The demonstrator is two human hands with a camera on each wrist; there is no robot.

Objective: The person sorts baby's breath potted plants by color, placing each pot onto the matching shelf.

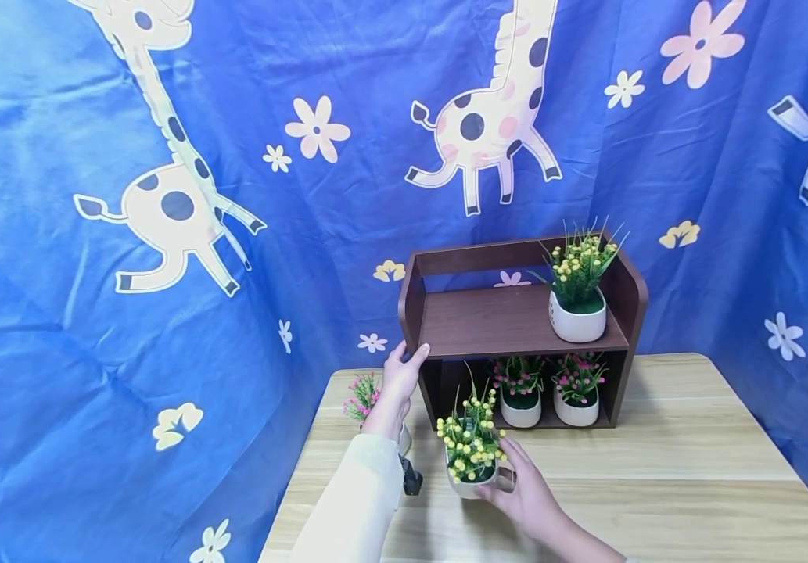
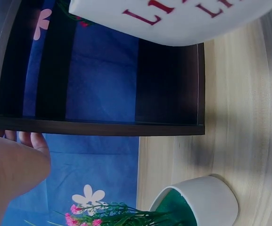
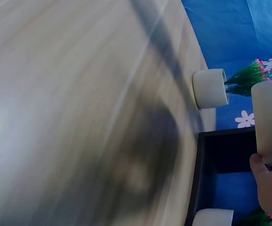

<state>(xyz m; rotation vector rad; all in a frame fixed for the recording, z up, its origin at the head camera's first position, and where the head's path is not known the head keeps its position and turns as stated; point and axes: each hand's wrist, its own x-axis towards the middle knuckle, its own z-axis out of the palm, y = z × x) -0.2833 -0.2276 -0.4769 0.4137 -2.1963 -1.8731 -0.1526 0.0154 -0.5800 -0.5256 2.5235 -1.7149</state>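
Observation:
My right hand [image 1: 529, 494] holds a white pot of yellow artificial flowers [image 1: 472, 444] in front of the shelf's lower left part, thumb and fingers at the pot's side. In the right wrist view this white pot [image 3: 271, 123] is raised over the table, the thumb pressed to it. Red lettering shows on the same pot [image 2: 187, 21] in the left wrist view. My left hand [image 1: 398, 381] grips the left side panel of a dark brown two-tier shelf [image 1: 488, 319], thumb at the front edge and fingers round the outside.
Another yellow-flowered pot [image 1: 578, 317] stands at the shelf's upper right. Two pink-flowered pots [image 1: 520, 408] sit in the lower tier. A further pink-flowered pot [image 2: 211, 200] stands on the wooden table [image 1: 685, 461] left of the shelf, partly behind my left arm. A blue curtain [image 1: 347, 211] hangs behind.

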